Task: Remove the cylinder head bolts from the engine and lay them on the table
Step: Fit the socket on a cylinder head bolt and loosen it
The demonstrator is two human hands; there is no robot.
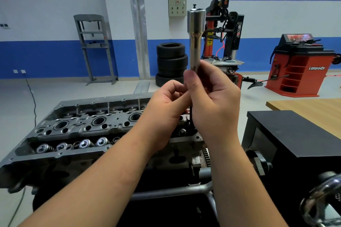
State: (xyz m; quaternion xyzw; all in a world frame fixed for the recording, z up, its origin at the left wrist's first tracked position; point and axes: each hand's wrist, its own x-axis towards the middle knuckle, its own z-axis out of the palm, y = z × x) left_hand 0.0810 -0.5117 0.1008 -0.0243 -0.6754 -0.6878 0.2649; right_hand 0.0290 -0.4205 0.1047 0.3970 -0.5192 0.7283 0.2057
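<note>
While both hands are up over the engine (88, 131), the thing getting handled is a long chrome socket (196, 38), standing pretty much straight up and down with its wide end on top and the narrow end buried in the right hand (212, 103). Right-hand fingers (191, 83) are curled round its lower part, thumb facing the camera. The left hand (166, 108) sits just beside it, fingers curled in at the bottom of the socket; can't really tell what it's pinching there, something dark pokes out below the hands. No loose head bolt that I can make out.

The engine lies below and to the left, long axis running left to right, valve springs along the near side. Its right end is just beside a black box (295, 140), so it's tight there. A wooden bench (310, 104) corner shows farther right, behind the box. Behind the engine the floor (55, 90) is open back to the stacked tires (171, 64) and wall.
</note>
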